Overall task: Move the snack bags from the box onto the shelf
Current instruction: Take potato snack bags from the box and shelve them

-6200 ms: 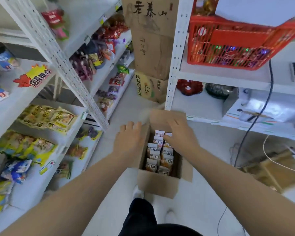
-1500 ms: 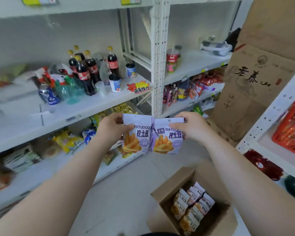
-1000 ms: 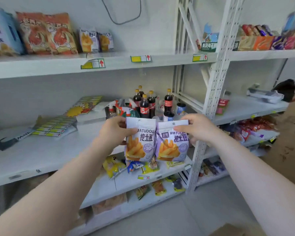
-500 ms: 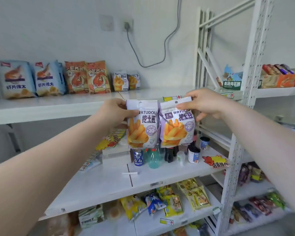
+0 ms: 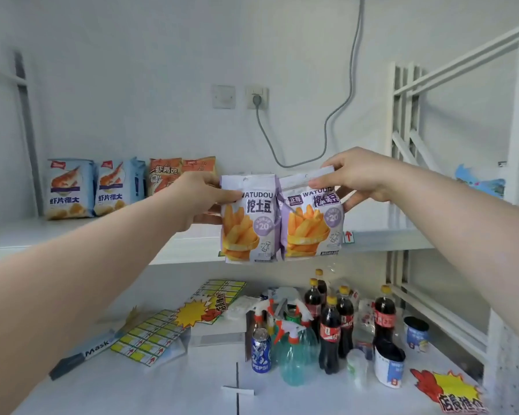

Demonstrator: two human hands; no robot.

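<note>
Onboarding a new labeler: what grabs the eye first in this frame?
Dead centre, the left hand grips one purple WATUDOU bag and the right hand pinches a second bag beside it, before the upper shelf. Below, cola bottles and a Pepsi can crowd the lower shelf.

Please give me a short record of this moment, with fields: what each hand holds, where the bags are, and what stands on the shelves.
left hand: grips the left bag near its top corner
right hand: pinches the right bag by its top edge
bags: upright, side by side, held in the air in front of the upper shelf, not yet set down
upper shelf: blue bags and orange bags stand at the back left
lower shelf: cola bottles, can, spray bottle
box: not in view
</note>
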